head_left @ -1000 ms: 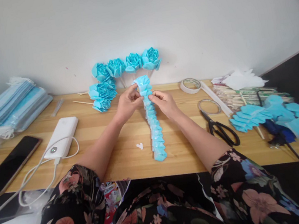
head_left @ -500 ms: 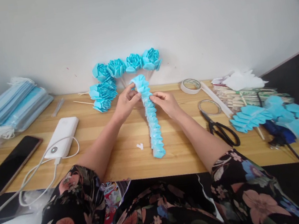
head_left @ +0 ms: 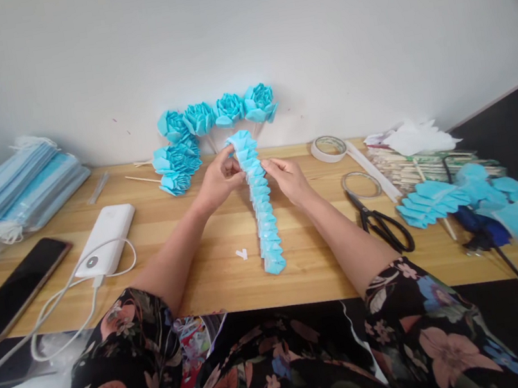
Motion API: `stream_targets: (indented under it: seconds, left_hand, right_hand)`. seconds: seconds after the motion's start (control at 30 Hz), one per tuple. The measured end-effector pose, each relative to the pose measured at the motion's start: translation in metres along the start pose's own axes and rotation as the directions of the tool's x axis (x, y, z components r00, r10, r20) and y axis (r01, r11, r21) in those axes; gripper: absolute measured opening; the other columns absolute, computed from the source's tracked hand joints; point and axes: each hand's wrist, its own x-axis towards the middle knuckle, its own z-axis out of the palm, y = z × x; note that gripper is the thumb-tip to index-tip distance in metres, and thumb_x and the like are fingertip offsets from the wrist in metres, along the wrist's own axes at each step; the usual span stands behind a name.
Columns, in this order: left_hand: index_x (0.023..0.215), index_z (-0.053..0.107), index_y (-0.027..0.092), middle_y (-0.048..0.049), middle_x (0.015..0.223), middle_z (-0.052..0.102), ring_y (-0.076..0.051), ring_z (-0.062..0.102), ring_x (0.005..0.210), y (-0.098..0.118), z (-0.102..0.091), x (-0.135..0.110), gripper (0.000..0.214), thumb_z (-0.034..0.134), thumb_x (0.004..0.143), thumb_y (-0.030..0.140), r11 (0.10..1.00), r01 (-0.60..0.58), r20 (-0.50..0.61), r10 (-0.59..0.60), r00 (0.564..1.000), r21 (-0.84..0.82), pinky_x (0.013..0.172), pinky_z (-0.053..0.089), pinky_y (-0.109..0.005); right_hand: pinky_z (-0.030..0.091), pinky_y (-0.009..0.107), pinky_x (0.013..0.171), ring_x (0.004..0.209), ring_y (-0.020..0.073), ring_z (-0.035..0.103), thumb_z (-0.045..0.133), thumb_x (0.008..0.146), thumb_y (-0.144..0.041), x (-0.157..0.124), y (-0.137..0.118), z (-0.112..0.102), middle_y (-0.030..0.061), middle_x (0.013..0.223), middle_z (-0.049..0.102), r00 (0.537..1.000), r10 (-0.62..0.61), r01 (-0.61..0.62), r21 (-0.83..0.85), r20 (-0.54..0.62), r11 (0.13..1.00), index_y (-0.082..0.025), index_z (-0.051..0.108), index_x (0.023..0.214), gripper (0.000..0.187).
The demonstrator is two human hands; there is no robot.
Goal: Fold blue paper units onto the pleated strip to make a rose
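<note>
A long strip of pale blue material [head_left: 266, 219] stands out in the middle of the view, over the wooden table [head_left: 224, 283], its far end just in front of a row of blue flowers [head_left: 229, 109] and its near end towards the person. It is gathered into a single file of small overlapping folds, which give the right edge a saw-toothed outline. The blue is lighter and slightly glossy along the lower length, and whitish at the top left corner, where the strip leans a little to the left.

There the left hand [head_left: 218, 177] grasps it, gripping the left edge between thumb and fingers. The right hand [head_left: 290, 178] has its thumb and forefinger drawn together at the right edge; whether they pinch a fold or only rest against it is hard to tell from this angle.

Some left fingertips are hidden behind the strip, and the other right fingers are tucked out of sight. The strip's underside faces away. Its top covers part of the flower stems behind, and the clump of flowers [head_left: 174, 167] to the left overlaps too closely to count. The white cable [head_left: 2, 362] runs out at the left edge, and both floral sleeves [head_left: 120, 370] hide the upper arms.
</note>
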Motion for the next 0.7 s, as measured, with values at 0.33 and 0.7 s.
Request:
stream_targets:
  seconds: [0.33, 0.7]
  left_hand:
    - [0.132, 0.054, 0.018, 0.003, 0.076, 0.063, -0.012, 0.059, 0.069, 0.0002, 0.0, 0.0008, 0.069, 0.081, 0.069, 0.022, 1.0, -0.01, -0.028, 0.009, 1.0, -0.026, 0.068, 0.045, -0.025]
    - [0.133, 0.053, 0.02, 0.0014, 0.078, 0.065, -0.014, 0.062, 0.074, 0.0031, -0.0047, 0.001, 0.067, 0.08, 0.071, 0.024, 0.997, -0.006, -0.079, 0.0, 0.997, -0.074, 0.076, 0.05, -0.029]
  right_hand:
    - [0.044, 0.027, 0.071, 0.07, 0.0138, 0.054, 0.068, 0.082, -0.057, 0.0001, 0.0001, 0.0014, -0.0012, 0.071, 0.063, 0.999, 0.028, -0.029, 0.041, 0.023, 0.999, -0.019, 0.068, 0.074, 0.039]
    - [0.046, 0.028, 0.074, 0.071, 0.014, 0.057, 0.073, 0.078, -0.052, -0.0006, 0.0015, -0.0015, -0.0016, 0.075, 0.067, 0.986, 0.081, -0.095, 0.088, 0.145, 0.992, -0.02, 0.072, 0.079, 0.032]
